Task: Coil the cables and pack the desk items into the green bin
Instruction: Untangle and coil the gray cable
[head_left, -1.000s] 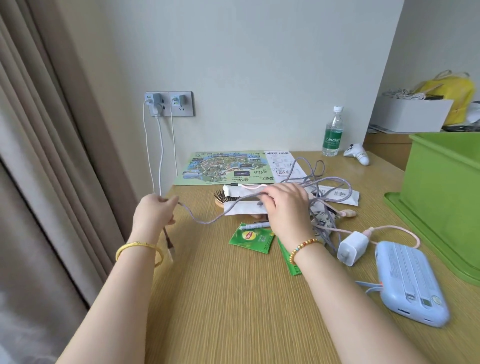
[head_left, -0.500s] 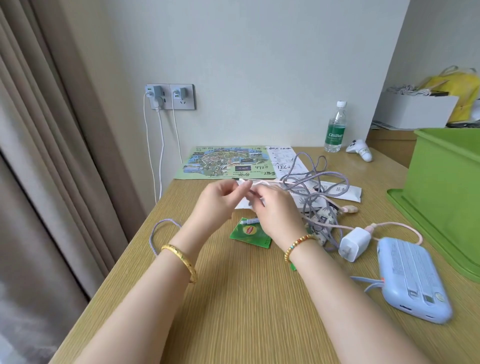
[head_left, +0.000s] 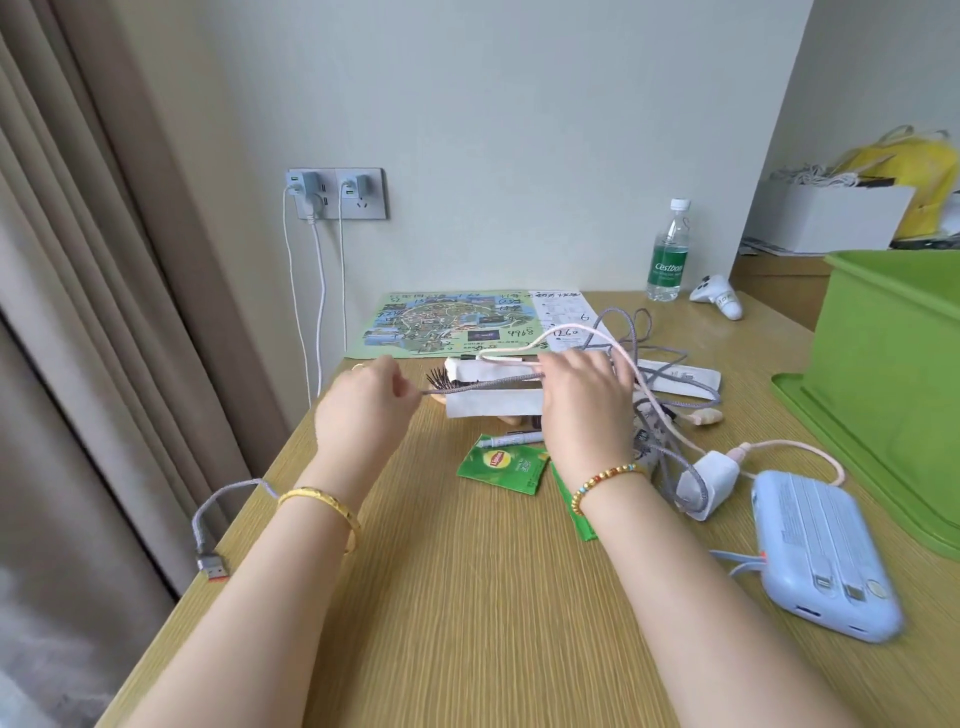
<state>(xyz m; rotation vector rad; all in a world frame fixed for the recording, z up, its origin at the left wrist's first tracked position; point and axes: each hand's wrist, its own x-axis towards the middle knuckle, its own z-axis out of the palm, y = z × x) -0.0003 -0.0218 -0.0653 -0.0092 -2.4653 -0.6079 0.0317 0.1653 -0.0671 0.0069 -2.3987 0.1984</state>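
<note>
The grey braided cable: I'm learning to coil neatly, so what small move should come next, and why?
Probably bring the left hand over to the right hand to lay down another loop. The grey braided cable runs taut between them, and its plug end hangs loose by the left wrist.

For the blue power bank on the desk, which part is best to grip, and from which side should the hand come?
Probably grip the blue power bank across its two long edges, coming from above. It lies flat on the desk, with the cable side toward the white charger, so the middle of its long sides is free.
</note>
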